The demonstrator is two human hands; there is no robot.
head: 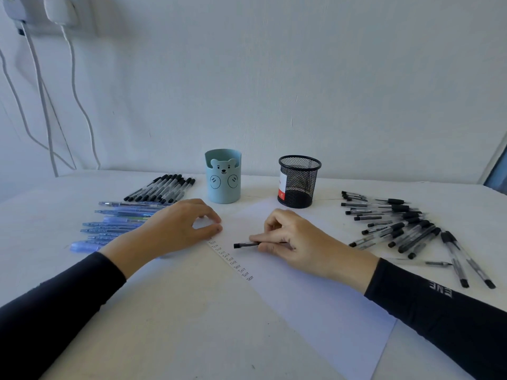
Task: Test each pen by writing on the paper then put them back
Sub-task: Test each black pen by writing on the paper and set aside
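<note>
slim black-ended plastic pen (244,245) was pinched in right hand (299,239) | held low over white paper sheet (315,303), axis left-right, free end pointed toward left hand (178,226) | left hand rested loosely curled, nothing held

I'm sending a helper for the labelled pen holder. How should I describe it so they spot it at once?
On the white table, two cups stand near the wall, behind the sheet of paper. Take the right-hand one, the black wire-mesh pen cup. Unlike the solid light-blue bear cup to its left, it is see-through mesh with a red-and-white label.
</note>
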